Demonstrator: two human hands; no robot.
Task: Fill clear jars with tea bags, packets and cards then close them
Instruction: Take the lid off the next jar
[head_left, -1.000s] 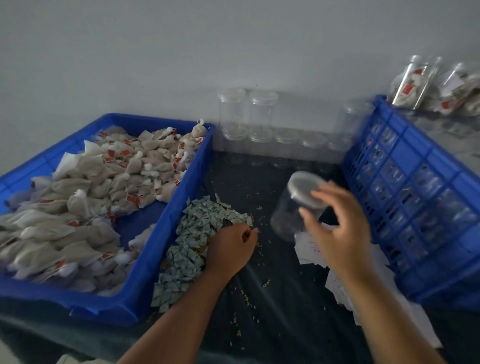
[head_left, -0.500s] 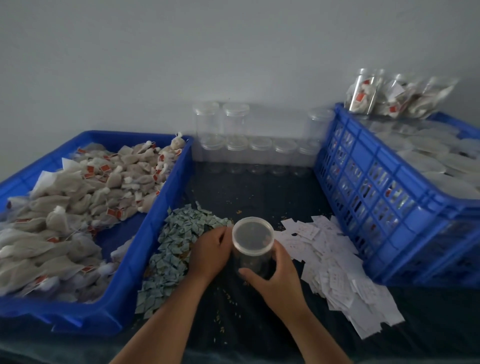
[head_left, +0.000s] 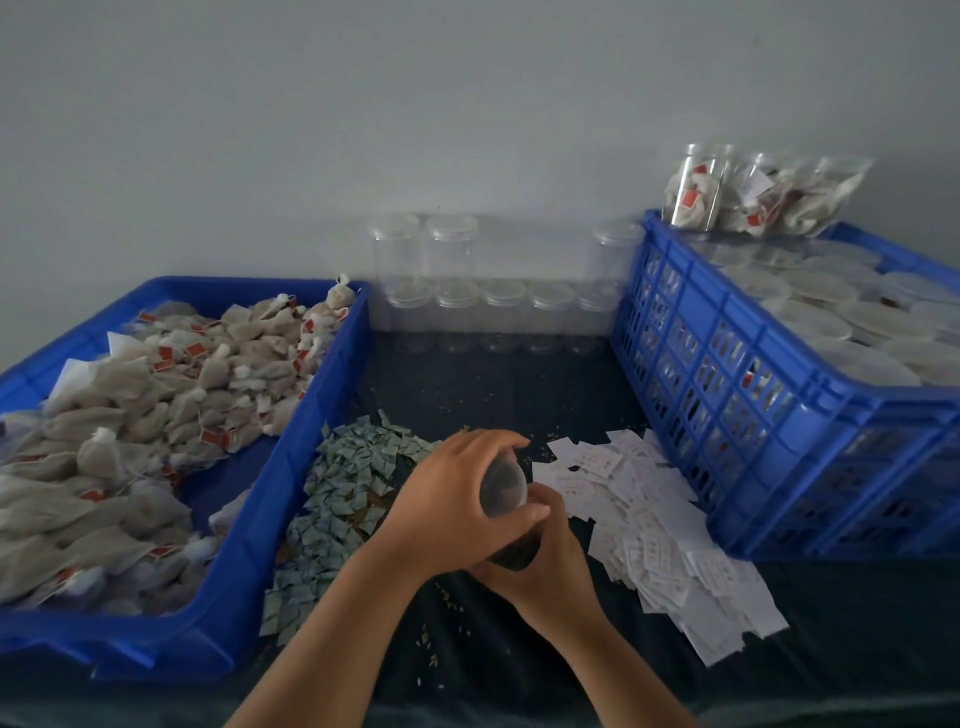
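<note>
Your two hands are both on the one clear jar (head_left: 503, 488), out in the middle of the tabletop (head_left: 493, 395) and a bit toward the near edge. Your left hand (head_left: 452, 501) comes over the top end, fingers curled down around it and gripping. Your right hand (head_left: 550, 566) is wrapped round the lower part of the jar from the near side, thumb up against the side, so that one's gripping too. The jar's top looks tipped toward you. Can't tell if the bottom is touching the tabletop, your hands hide it.

The jar sits right between two piles: the little greenish packets (head_left: 353, 478) on its left side and the white cards (head_left: 649, 519) spread out on its right. Your left hand overlaps the edge of the packet pile.

Along the left edge there's the blue tray (head_left: 291, 467), heaped with tea bags (head_left: 156, 415) that have red tags. Along the right edge is the blue crate (head_left: 727, 395), packed with upright closed jars, round lids (head_left: 831, 306) showing. A few filled jars (head_left: 696, 192) lie on their sides on its far corner.

Against the far edge, by the wall, a row of empty jars (head_left: 498, 312) stands with lids on, a few more stacked on top. Some loose crumbs (head_left: 431, 644) are scattered near the near edge.
</note>
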